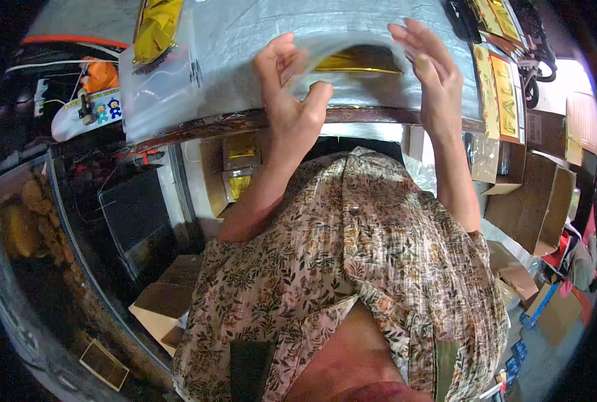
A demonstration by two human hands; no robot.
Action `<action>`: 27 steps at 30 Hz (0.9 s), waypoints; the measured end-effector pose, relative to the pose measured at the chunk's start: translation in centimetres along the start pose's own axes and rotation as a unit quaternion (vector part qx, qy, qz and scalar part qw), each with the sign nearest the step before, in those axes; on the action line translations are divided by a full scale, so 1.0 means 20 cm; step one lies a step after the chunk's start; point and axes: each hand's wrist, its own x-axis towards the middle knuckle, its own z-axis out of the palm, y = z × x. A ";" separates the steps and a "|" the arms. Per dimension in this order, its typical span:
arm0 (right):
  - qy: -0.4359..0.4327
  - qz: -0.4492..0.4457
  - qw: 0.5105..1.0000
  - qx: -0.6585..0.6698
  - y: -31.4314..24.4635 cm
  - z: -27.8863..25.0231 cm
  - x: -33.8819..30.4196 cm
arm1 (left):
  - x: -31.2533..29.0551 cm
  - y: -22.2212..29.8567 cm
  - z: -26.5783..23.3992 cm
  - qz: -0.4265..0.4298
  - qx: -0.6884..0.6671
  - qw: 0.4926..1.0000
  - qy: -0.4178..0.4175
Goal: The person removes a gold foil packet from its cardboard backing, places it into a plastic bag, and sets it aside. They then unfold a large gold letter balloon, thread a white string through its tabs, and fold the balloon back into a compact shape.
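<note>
Both of my hands are raised over the work table, with a clear plastic bag (318, 43) stretched in a motion-smeared arc between them. The curled fingers of my left hand (292, 100) hold its left side, the thumb standing apart. At its right side my right hand (438, 77) grips with bent fingers and thumb; the exact contact is blurred. Below the bag, on the table, lies a flat gold packet (362, 60) with a dark, shiny face. To the left, a stack of clear plastic bags (158, 90) lies near the table's edge, with crumpled gold foil (156, 30) beyond it.
The table's dark front edge (198, 127) runs close before my body. Yellow-and-orange printed boxes (505, 100) line its right end. Open cardboard boxes (533, 201) stand at the lower right, another cardboard box (164, 295) at the lower left. An orange bag (101, 74) lies far left.
</note>
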 end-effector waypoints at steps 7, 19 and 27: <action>-0.007 0.043 0.998 -0.038 -0.01 -0.05 0.05 | 0.06 0.07 0.02 0.008 -0.001 0.999 -0.046; 0.111 -0.461 0.841 -0.260 -0.14 -0.07 -0.04 | 0.12 0.11 0.03 0.089 0.093 0.991 -0.033; -0.083 -0.382 0.822 -0.414 -0.14 0.06 -0.03 | 0.11 0.13 0.04 0.082 0.083 0.992 -0.053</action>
